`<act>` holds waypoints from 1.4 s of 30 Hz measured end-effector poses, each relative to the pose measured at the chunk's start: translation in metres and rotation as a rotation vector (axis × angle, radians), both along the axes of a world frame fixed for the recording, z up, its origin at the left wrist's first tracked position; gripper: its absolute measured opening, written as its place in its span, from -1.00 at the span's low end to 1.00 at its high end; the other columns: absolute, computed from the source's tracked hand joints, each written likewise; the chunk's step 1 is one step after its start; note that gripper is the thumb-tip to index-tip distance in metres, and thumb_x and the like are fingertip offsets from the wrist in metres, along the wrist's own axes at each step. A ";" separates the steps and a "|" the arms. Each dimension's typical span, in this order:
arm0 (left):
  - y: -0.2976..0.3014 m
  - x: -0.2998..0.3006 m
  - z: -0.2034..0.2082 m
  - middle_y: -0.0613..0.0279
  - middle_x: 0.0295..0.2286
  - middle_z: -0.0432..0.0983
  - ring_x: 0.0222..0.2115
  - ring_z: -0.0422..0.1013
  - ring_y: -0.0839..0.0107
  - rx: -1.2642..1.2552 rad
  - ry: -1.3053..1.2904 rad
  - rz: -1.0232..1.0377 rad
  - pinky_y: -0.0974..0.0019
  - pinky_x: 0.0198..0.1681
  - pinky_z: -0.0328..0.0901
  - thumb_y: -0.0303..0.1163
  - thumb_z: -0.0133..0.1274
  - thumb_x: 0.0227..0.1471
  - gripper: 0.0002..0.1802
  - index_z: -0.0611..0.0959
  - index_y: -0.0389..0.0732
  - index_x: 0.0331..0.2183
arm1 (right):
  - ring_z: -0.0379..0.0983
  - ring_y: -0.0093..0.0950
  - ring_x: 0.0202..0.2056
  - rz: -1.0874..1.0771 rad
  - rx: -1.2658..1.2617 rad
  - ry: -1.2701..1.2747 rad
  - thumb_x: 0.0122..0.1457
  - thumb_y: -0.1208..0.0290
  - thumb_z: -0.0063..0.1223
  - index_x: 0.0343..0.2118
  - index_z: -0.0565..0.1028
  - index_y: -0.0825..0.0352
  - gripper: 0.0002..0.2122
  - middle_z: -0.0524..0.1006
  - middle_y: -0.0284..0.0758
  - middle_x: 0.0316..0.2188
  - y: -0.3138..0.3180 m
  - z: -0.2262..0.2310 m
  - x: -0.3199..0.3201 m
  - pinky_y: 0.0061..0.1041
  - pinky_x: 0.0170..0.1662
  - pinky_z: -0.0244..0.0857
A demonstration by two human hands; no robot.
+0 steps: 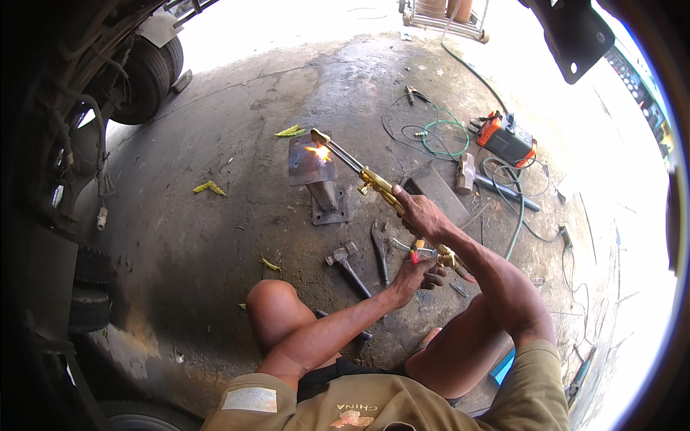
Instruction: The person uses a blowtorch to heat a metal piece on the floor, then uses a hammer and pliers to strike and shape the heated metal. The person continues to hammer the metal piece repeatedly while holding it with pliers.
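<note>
My right hand (424,215) is wrapped round the handle of a brass cutting torch (377,185), which slants up and to the left. At its angled tip a bright orange flame and sparks play on a rusty steel plate (305,172). The plate leans on top of a metal stand (325,194) with a drilled base. Below the torch's valves, my left hand (413,279) is closed with its fingers curled. A small red and yellow object (415,256) shows at its thumb side; I cannot tell whether the hand grips it.
A hammer (347,260) and an adjustable wrench (380,248) lie before my knees. Farther right are a sledgehammer (467,176), a steel box-like piece (437,190) and an orange-black welding machine (507,138) with trailing cables. A truck tyre (144,82) stands far left, gas cylinders (460,8) at the back.
</note>
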State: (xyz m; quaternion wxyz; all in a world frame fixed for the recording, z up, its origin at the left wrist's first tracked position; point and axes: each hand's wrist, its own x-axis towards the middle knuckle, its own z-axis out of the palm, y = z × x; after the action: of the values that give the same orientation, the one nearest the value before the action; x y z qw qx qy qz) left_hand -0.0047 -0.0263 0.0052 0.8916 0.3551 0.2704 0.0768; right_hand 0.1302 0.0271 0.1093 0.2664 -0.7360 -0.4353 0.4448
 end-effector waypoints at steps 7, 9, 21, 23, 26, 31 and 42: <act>0.000 0.000 0.000 0.15 -0.25 0.59 -0.34 0.55 0.42 -0.001 -0.003 0.006 0.35 -0.22 0.42 -0.06 -0.04 0.27 -0.53 0.52 -0.23 0.01 | 0.33 -0.47 -0.61 -0.004 -0.007 0.012 0.12 -0.57 -0.49 -0.56 0.45 0.39 -0.11 0.37 -0.34 -0.68 0.003 -0.006 0.003 -0.35 -0.51 0.24; 0.000 0.000 0.001 0.15 -0.25 0.59 -0.33 0.55 0.42 -0.003 0.001 0.005 0.35 -0.22 0.42 -0.06 -0.04 0.27 -0.53 0.52 -0.23 0.00 | 0.34 -0.46 -0.60 0.000 -0.016 0.020 0.12 -0.56 -0.50 -0.55 0.45 0.41 -0.11 0.38 -0.33 -0.67 0.002 -0.003 0.001 -0.34 -0.50 0.25; 0.002 0.000 0.000 0.22 -0.19 0.59 -0.28 0.55 0.43 -0.023 -0.080 -0.037 0.34 -0.17 0.41 -0.03 -0.05 0.27 -0.55 0.53 -0.14 0.02 | 0.35 -0.46 -0.57 0.010 -0.002 -0.018 0.14 -0.55 -0.52 -0.56 0.45 0.40 -0.11 0.39 -0.31 -0.65 0.003 -0.008 0.004 -0.32 -0.48 0.25; 0.002 0.000 -0.001 0.23 -0.19 0.59 -0.28 0.55 0.44 -0.019 -0.071 -0.042 0.34 -0.17 0.41 -0.04 -0.06 0.28 -0.54 0.52 -0.15 0.03 | 0.34 -0.47 -0.58 0.006 -0.005 -0.020 0.14 -0.54 -0.52 -0.57 0.44 0.39 -0.12 0.39 -0.32 -0.66 0.002 -0.007 0.004 -0.32 -0.50 0.24; 0.002 -0.002 0.000 0.23 -0.19 0.59 -0.28 0.55 0.45 -0.017 -0.060 -0.048 0.35 -0.17 0.41 -0.05 -0.07 0.29 -0.55 0.52 -0.15 0.04 | 0.33 -0.49 -0.61 0.008 -0.008 0.004 0.15 -0.54 -0.51 -0.58 0.43 0.37 -0.13 0.36 -0.34 -0.68 0.002 -0.008 0.004 -0.35 -0.53 0.22; 0.000 -0.002 0.004 0.21 -0.19 0.59 -0.29 0.55 0.46 -0.022 -0.064 -0.056 0.36 -0.18 0.41 -0.07 -0.07 0.29 -0.56 0.51 -0.15 0.04 | 0.30 -0.52 -0.65 0.020 -0.019 0.036 0.15 -0.53 -0.50 -0.57 0.44 0.35 -0.15 0.33 -0.38 -0.70 0.000 -0.006 0.004 -0.38 -0.58 0.21; 0.000 -0.001 0.004 0.22 -0.20 0.58 -0.30 0.54 0.47 0.005 -0.075 -0.056 0.36 -0.18 0.40 0.00 -0.04 0.27 -0.52 0.51 -0.16 0.02 | 0.33 -0.49 -0.63 0.006 -0.004 0.011 0.16 -0.53 -0.51 -0.54 0.46 0.38 -0.14 0.37 -0.33 -0.69 0.002 -0.011 0.005 -0.36 -0.55 0.24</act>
State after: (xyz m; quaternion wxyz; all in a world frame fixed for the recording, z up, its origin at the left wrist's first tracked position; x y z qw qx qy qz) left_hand -0.0060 -0.0261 0.0089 0.9019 0.3617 0.2265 0.0659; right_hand 0.1353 0.0287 0.0983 0.2659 -0.7329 -0.4350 0.4505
